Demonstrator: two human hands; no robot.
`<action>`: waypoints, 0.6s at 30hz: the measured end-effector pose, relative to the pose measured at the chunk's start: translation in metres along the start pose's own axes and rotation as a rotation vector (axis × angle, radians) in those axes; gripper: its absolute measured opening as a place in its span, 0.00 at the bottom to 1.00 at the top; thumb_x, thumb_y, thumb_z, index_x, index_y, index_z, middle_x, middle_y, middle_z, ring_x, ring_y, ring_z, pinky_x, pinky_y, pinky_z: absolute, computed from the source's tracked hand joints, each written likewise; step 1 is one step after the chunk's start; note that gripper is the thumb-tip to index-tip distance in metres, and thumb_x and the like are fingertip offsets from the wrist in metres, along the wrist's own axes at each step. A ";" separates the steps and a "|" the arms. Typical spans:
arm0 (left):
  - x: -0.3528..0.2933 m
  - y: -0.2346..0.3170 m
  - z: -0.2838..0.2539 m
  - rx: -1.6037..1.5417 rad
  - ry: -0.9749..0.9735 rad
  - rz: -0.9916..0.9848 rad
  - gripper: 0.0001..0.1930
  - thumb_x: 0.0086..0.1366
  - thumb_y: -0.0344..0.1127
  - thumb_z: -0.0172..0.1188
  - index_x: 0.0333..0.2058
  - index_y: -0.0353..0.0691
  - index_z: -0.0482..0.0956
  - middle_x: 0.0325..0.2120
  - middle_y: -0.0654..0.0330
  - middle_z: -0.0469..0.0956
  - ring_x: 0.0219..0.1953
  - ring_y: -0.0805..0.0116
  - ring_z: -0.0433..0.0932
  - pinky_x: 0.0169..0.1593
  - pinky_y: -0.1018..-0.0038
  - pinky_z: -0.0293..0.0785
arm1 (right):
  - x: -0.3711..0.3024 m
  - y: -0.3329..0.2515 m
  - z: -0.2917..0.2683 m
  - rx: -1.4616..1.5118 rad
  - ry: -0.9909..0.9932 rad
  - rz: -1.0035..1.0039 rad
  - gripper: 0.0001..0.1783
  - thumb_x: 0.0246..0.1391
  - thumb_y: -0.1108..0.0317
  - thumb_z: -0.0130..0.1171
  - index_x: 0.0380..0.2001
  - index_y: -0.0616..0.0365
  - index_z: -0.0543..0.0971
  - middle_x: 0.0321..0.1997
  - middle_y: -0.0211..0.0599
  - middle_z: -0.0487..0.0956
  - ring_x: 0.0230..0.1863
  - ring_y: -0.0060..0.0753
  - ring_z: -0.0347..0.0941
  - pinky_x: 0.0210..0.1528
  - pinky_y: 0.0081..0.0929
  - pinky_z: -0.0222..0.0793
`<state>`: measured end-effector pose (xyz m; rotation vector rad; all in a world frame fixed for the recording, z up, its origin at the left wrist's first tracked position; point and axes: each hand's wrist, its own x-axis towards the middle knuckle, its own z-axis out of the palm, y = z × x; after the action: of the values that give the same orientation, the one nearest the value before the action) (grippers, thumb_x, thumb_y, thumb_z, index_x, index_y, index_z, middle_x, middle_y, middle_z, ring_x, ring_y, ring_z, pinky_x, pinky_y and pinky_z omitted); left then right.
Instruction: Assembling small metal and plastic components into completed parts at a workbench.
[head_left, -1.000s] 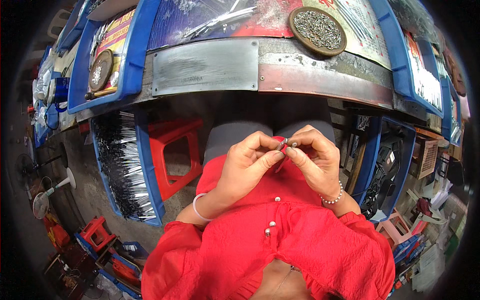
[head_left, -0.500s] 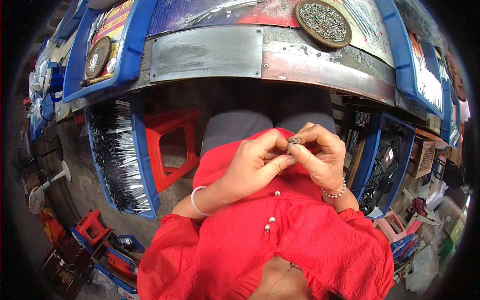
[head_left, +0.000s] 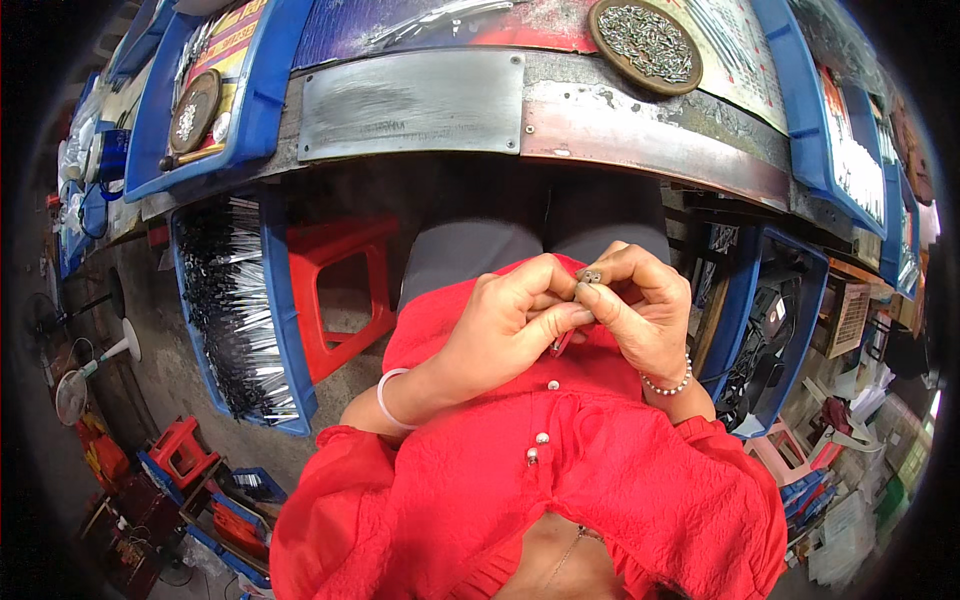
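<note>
Just past three pearly buttons on a red blouse (head_left: 450, 480), two forearms angle inward, one white bangle (head_left: 386, 398) on the left wrist, one beaded bracelet (head_left: 668, 387) on the right. Both hands meet above the lap: left hand (head_left: 510, 325) and right hand (head_left: 640, 300) each curl their fingers, thumbs and forefingers pinching small grey metal pieces (head_left: 591, 277) where the fingertips come together. Two small round ends show there; how the pieces divide between the hands is unclear. Left of the legs stand one red stool (head_left: 307, 305) and one blue crate of black-and-silver rods (head_left: 250, 320); to the right, one blue crate holds black items (head_left: 765, 335). Farther off, the surface carries two metal plates, silvery (head_left: 410, 105) and coppery (head_left: 650, 155), and one round dish (head_left: 660, 91) heaped with tiny metal parts (head_left: 647, 45).
</note>
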<state>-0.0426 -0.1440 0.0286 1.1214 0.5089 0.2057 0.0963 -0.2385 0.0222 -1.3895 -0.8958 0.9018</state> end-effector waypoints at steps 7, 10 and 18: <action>0.005 0.004 -0.007 -0.202 -0.070 -0.217 0.04 0.61 0.28 0.52 0.32 0.35 0.67 0.26 0.55 0.77 0.28 0.69 0.78 0.30 0.78 0.75 | 0.006 0.003 0.000 0.199 -0.039 0.167 0.06 0.48 0.72 0.59 0.26 0.64 0.74 0.23 0.31 0.74 0.24 0.16 0.67 0.25 0.16 0.62; 0.013 0.008 -0.012 -0.262 -0.081 -0.256 0.07 0.61 0.30 0.54 0.29 0.36 0.65 0.25 0.53 0.77 0.26 0.67 0.79 0.28 0.78 0.77 | 0.015 0.010 0.000 0.305 -0.020 0.307 0.06 0.48 0.72 0.59 0.24 0.62 0.73 0.23 0.28 0.74 0.24 0.13 0.65 0.24 0.12 0.61; 0.028 0.011 -0.025 -0.402 -0.059 -0.352 0.06 0.59 0.30 0.56 0.31 0.37 0.68 0.28 0.48 0.78 0.28 0.61 0.80 0.29 0.76 0.78 | 0.037 0.018 -0.002 0.511 -0.042 0.502 0.07 0.48 0.67 0.60 0.22 0.55 0.73 0.18 0.21 0.72 0.15 0.08 0.59 0.15 0.08 0.48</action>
<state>-0.0296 -0.1078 0.0223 0.6316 0.5733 -0.0336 0.1131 -0.2061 0.0037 -1.1561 -0.2990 1.4282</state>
